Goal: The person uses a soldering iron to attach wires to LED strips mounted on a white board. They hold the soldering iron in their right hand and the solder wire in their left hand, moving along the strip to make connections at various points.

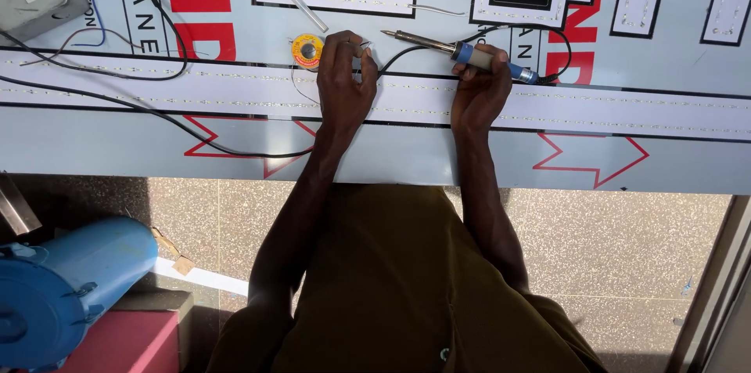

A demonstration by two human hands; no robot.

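The right hand (pixel 479 91) grips a blue-handled soldering iron (pixel 458 50) with its tip raised, the left hand (pixel 344 79) pinches a wire (pixel 407 50) on the sign panel (pixel 117 146), the joint not yet touched.

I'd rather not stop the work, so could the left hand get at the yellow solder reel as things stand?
Probably yes: the solder reel lies flat beside the left hand, with nothing between them.

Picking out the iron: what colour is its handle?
Blue, on the soldering iron held in the right hand; head view.
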